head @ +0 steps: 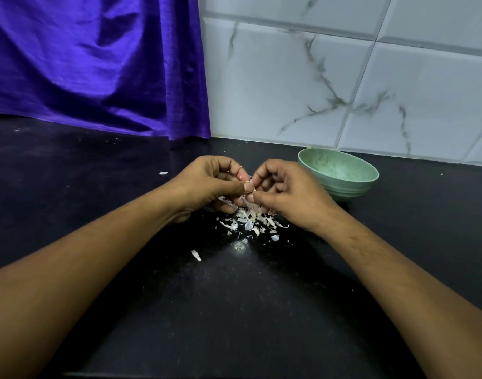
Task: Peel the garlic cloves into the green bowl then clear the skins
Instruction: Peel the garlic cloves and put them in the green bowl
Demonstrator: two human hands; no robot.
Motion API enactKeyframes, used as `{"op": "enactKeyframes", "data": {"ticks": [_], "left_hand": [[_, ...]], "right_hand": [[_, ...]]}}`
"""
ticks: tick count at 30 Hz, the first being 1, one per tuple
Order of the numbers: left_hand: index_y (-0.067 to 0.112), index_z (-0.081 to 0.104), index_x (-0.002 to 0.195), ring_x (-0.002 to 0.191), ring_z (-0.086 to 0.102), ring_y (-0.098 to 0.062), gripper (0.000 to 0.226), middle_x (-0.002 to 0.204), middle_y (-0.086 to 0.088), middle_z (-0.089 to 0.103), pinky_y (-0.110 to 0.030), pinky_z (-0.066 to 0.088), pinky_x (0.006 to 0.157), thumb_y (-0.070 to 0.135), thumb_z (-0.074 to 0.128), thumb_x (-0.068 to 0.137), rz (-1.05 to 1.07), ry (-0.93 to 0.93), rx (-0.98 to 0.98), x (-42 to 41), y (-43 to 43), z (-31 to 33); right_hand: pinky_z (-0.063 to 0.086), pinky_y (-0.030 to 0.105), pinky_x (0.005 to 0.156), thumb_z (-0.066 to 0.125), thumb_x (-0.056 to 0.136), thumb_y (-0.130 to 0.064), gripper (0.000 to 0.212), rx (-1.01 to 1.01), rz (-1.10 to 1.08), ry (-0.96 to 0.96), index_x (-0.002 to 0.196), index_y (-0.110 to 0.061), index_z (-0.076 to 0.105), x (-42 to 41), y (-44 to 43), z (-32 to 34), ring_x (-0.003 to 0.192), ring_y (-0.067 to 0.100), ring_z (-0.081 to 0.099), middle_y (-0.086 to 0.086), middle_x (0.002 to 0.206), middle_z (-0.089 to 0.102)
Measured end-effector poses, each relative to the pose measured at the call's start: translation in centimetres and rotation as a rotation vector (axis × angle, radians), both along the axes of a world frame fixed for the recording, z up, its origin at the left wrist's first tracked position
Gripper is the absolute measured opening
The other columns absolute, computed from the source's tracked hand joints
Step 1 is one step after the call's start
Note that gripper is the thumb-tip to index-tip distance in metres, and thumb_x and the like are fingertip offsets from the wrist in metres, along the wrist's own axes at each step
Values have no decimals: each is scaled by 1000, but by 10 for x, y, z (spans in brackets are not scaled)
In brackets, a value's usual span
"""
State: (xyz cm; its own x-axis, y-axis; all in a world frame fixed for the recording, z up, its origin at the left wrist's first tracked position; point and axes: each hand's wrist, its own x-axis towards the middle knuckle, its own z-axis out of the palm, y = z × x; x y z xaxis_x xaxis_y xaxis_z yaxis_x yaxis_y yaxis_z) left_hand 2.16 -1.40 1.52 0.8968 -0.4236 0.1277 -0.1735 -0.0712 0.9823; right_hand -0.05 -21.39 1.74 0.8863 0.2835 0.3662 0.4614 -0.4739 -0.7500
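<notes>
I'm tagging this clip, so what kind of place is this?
Probably a home kitchen: a dark countertop, marble-look wall tiles, and garlic skins beside a green bowl.

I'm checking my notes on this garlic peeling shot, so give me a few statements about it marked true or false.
The left hand and the right hand both pinch a garlic clove between them. True.
The green bowl stands to the left of the hands. False: it stands to their right, near the tiled wall.
The garlic skins lie piled on the black counter below the hands. True.
A purple cloth hangs at the back right. False: it hangs at the back left.
</notes>
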Motion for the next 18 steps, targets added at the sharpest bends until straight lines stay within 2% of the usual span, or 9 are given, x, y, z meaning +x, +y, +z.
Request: {"op": "enactKeyframes", "data": {"ticks": [3,7,9,13,16,18], "left_hand": [[8,68,100,71,69,-19,36,82,-11,73,-30,58,61,25,85,72,-14,7,-7,-1,2,3],[15,71,95,88,65,-36,38,94,-18,75,-46,50,83,36,92,72,-7,26,21,0,5,5],[16,72,94,93,63,-38,37,93,-18,73,-51,47,89,38,92,72,-29,49,28,0,7,6],[16,71,88,87,64,-32,30,83,-11,69,-39,58,77,35,88,73,-60,43,31,-3,4,8],[19,76,87,91,62,-37,33,88,-14,70,-56,50,89,43,93,71,-24,34,21,-4,3,6],[16,77,89,88,63,-35,30,88,-14,71,-55,50,88,40,91,76,-3,13,14,-4,3,6]], "right_hand": [[56,37,56,82,84,-3,16,33,3,-30,91,-11,69,-1,1,1,60,22,70,3,73,70],[59,51,62,80,88,-8,10,23,19,-74,95,-12,75,-4,0,4,63,26,75,6,76,75],[60,51,65,78,89,-7,9,12,18,-101,96,-13,76,-5,1,6,63,25,75,5,77,76],[60,54,65,74,90,0,10,60,15,-126,94,-9,74,-9,2,8,62,28,74,8,80,75],[60,50,65,72,90,2,9,38,-9,-143,93,-7,73,-10,1,9,63,23,75,7,77,75],[62,49,66,73,90,-1,8,19,-26,-160,93,-8,74,-11,1,10,63,20,75,5,78,75]]}}
